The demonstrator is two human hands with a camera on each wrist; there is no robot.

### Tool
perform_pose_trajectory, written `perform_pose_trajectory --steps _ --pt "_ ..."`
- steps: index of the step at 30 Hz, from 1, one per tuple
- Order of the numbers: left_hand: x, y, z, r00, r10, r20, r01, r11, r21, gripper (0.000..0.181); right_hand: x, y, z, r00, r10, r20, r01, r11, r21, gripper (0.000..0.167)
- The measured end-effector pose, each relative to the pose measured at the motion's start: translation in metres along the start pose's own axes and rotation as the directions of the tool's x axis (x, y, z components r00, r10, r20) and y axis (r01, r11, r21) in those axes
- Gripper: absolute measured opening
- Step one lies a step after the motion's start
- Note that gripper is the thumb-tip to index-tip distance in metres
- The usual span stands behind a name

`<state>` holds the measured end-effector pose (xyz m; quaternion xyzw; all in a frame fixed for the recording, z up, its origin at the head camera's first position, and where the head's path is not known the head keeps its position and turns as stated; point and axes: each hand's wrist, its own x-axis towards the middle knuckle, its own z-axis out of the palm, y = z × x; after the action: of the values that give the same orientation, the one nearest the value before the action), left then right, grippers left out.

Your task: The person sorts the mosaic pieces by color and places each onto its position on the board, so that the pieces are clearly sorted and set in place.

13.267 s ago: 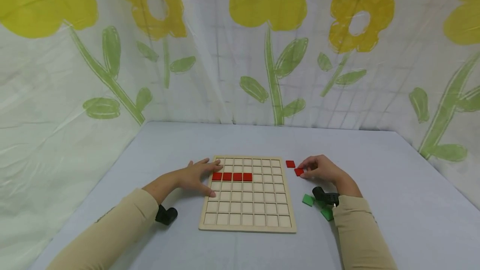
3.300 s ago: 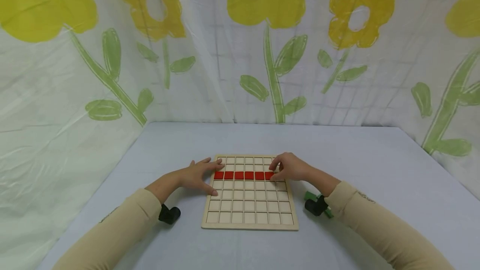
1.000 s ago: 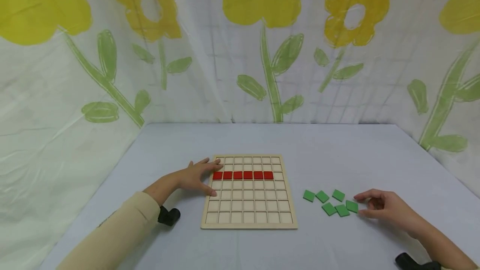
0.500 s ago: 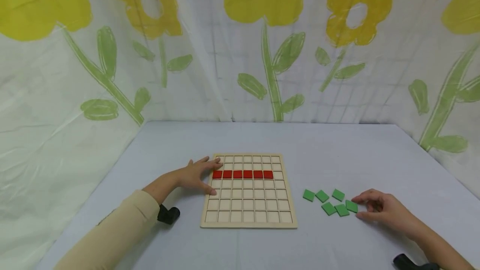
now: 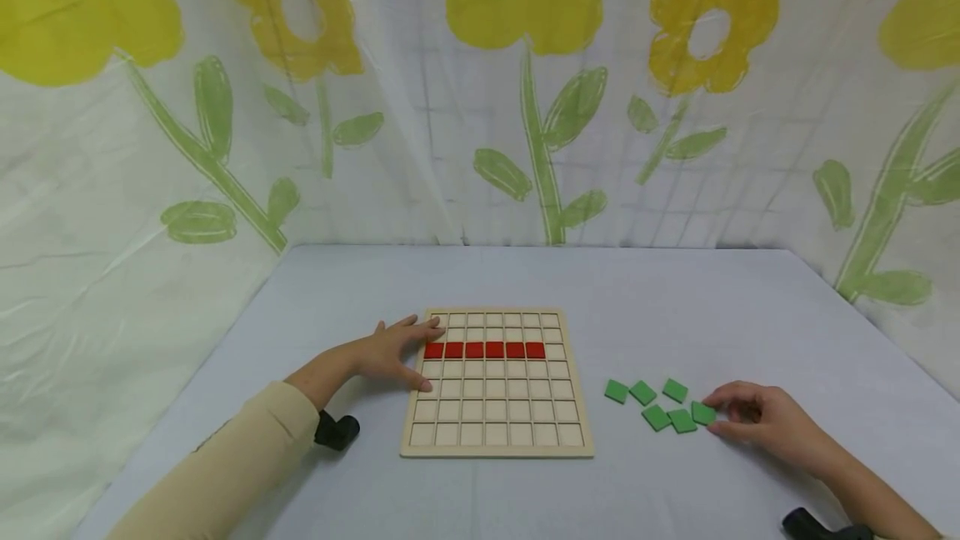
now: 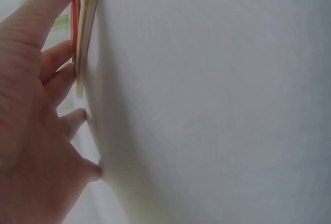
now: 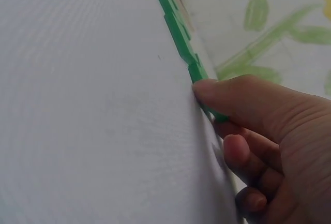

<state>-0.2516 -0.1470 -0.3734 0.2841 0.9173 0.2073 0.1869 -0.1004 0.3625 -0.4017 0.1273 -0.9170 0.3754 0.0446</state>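
Observation:
The left hand [image 5: 386, 354] lies with spread fingers on the left edge of a wooden grid board [image 5: 495, 452]; the left wrist view shows its fingertips on the board's rim [image 6: 89, 38]. A row of several red tiles [image 5: 474, 350] fills the third row from the far edge, except its rightmost cell. To the board's right lie several green tiles [image 5: 656, 417]. The right hand [image 5: 776, 427] pinches the rightmost green tile [image 5: 702, 413] between thumb and finger, and this tile is low at the table. In the right wrist view, the thumb covers part of the green tile [image 7: 194, 72].
A white table [image 5: 675, 298] carries everything. Behind it hangs a white curtain [image 5: 420, 190] with painted yellow flowers. Black wrist devices show at the left wrist [image 5: 337, 432] and the right wrist [image 5: 810, 523].
Since the oldest frame, more red tiles have joined the row, and none lie beside the board. The right hand has moved from the board to the green tiles, its fingertips closing around one. The left hand has stayed.

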Motion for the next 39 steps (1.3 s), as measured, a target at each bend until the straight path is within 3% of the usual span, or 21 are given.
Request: perform_pose_trajectory --steps 5,10,17,27,39 --pt "0.0 0.002 0.0 1.0 -0.01 0.004 0.01 1.0 0.004 0.087 0.001 -0.004 -0.005 0.994 0.099 0.051 -0.097 0.994 -0.048 0.027" --pt "0.001 0.002 0.001 1.0 -0.01 0.005 0.01 1.0 0.01 0.087 0.004 -0.012 -0.013 0.988 0.107 0.11 -0.102 0.993 -0.058 0.031" --pt "0.002 0.003 0.0 1.0 -0.017 0.006 0.017 1.0 0.017 0.088 0.015 -0.025 -0.02 0.988 0.148 0.032 -0.144 0.985 -0.094 0.031" --pt "0.002 0.004 0.0 1.0 -0.016 0.0 0.016 1.0 0.018 0.087 0.037 -0.042 -0.016 1.0 0.0 -0.03 -0.003 0.997 -0.08 0.023" --pt "-0.002 0.002 0.0 1.0 -0.031 0.003 0.03 0.999 0.025 0.088 0.077 -0.073 0.01 0.983 -0.179 0.052 0.178 0.984 0.012 0.019"
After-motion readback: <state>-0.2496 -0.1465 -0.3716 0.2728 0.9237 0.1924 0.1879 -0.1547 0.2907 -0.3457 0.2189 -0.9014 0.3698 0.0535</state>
